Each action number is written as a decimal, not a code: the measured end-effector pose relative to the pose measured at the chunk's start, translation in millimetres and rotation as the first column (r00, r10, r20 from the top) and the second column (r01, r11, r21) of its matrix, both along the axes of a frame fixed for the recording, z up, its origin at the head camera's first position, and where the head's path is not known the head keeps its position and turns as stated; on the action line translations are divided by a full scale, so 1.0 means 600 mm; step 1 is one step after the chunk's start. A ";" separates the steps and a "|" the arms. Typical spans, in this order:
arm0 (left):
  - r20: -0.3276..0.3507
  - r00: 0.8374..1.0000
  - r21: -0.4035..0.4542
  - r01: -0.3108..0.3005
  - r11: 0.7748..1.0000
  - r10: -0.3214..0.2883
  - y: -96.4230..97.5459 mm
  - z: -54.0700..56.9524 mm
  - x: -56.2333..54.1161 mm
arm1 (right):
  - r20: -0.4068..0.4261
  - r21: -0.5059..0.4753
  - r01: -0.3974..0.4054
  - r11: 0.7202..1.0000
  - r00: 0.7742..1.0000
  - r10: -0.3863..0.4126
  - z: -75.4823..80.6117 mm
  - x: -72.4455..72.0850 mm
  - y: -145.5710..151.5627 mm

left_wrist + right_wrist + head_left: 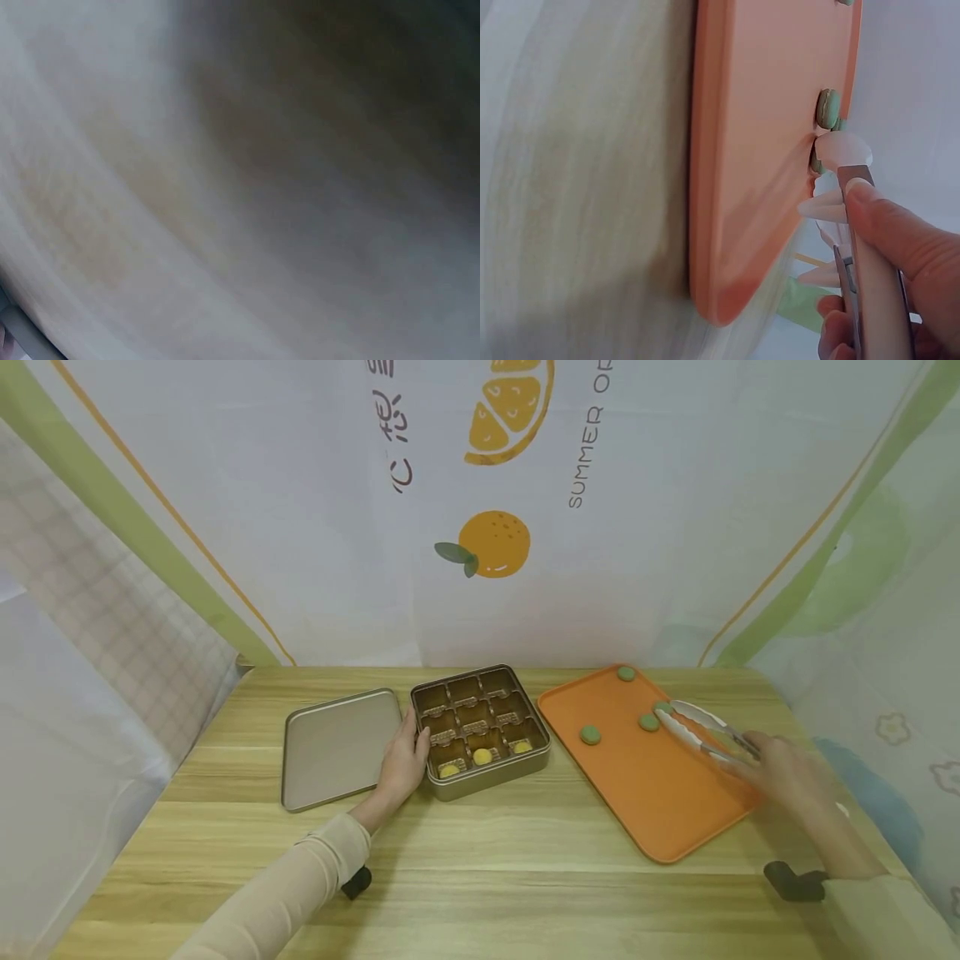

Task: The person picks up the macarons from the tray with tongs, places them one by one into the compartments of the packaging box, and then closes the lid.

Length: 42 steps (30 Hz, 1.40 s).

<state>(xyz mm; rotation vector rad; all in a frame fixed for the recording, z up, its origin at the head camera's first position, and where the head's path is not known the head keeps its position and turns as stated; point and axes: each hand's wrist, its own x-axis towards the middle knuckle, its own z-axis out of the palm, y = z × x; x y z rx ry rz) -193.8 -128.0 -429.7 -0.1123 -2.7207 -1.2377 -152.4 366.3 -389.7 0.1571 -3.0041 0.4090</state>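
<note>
Holding tongs (881, 300), the right grip (791, 774) has green macarons (648, 722) ahead; the left grip (403, 762), fingers extended, touches a tin (491, 776).

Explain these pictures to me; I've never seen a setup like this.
There is no robot here, just a person working with two bare hands. The wide picture comes from a camera on the head, looking forward and down. The other two come from cameras on the wrists; the left one is too blurred to make much out.

On the wood-patterned table stands a metal box with nine compartments; the nearest three each hold a yellow piece. To its left lies what looks like its lid, to its right an orange tray with green macarons.

The left hand rests against the box. The right hand holds tongs, their tips at the macarons; whether they grip one is unclear.
</note>
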 end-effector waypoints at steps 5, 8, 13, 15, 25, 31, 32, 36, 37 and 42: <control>-0.015 1.000 -0.006 -0.004 1.000 0.004 0.001 -0.001 -0.001 | 0.005 0.028 -0.009 1.000 1.000 0.009 0.006 0.001 -0.001; -0.014 1.000 -0.006 -0.008 1.000 0.008 0.002 -0.001 -0.001 | 0.001 0.049 -0.008 0.999 1.000 0.008 0.009 0.002 -0.004; -0.001 1.000 0.004 -0.009 1.000 0.009 0.001 -0.001 -0.001 | 0.008 0.068 -0.001 0.998 1.000 0.001 0.013 0.003 -0.008; 0.000 1.000 0.004 -0.007 1.000 0.007 0.001 -0.001 -0.001 | 0.019 0.071 -0.001 0.997 1.000 0.000 0.013 0.003 -0.007; 0.008 1.000 0.005 0.003 1.000 -0.003 0.001 0.002 0.000 | 0.017 0.040 -0.012 0.999 1.000 0.012 0.003 0.001 -0.006; 0.006 1.000 0.004 0.003 1.000 -0.003 0.001 0.002 0.001 | 0.033 0.021 -0.014 1.000 0.999 0.013 0.003 -0.003 -0.007; 0.005 1.000 0.003 0.003 1.000 -0.003 0.001 0.002 0.001 | 0.033 0.022 -0.013 1.000 0.999 0.012 0.002 -0.004 -0.007; 0.003 1.000 0.005 0.000 1.000 0.000 0.000 0.000 0.001 | 0.040 0.017 -0.013 1.000 0.999 0.012 0.001 -0.006 -0.006; 0.004 1.000 0.005 -0.001 1.000 0.001 0.000 0.000 0.000 | 0.041 0.016 -0.013 1.000 0.999 0.012 0.001 -0.006 -0.006; 0.001 1.000 0.011 -0.008 1.000 0.008 0.000 0.000 -0.001 | 0.056 0.009 -0.007 1.000 0.998 0.006 0.000 -0.004 -0.007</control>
